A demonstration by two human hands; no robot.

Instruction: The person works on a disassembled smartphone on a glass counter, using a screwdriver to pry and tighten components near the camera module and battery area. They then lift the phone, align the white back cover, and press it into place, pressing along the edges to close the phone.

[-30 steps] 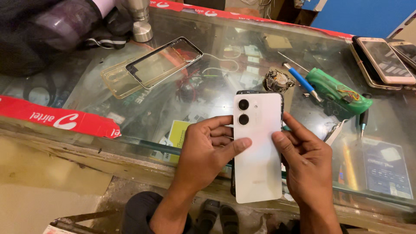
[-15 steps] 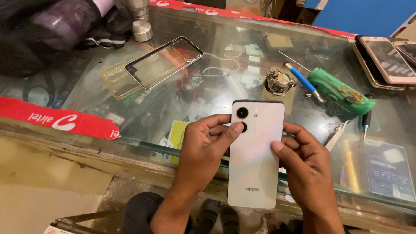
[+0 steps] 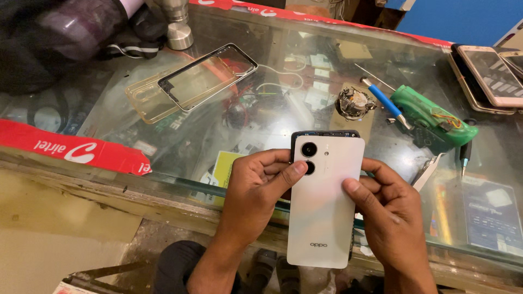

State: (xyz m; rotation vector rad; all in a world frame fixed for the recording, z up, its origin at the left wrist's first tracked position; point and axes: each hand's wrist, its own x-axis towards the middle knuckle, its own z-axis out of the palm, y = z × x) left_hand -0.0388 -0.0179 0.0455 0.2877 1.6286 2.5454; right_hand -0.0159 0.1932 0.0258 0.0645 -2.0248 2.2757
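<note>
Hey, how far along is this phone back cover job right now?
Done so far: the white back cover lies over the phone body. In hand: the left hand and right hand grip its sides, the left thumb by the camera lenses. Left: the body's dark top edge shows above the cover, so it looks not fully seated. The screwdriver and empty phone frame lie untouched on the glass counter.

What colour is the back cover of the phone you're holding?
Glossy white back cover with two black camera lenses, held by the left hand and right hand; head view.
</note>
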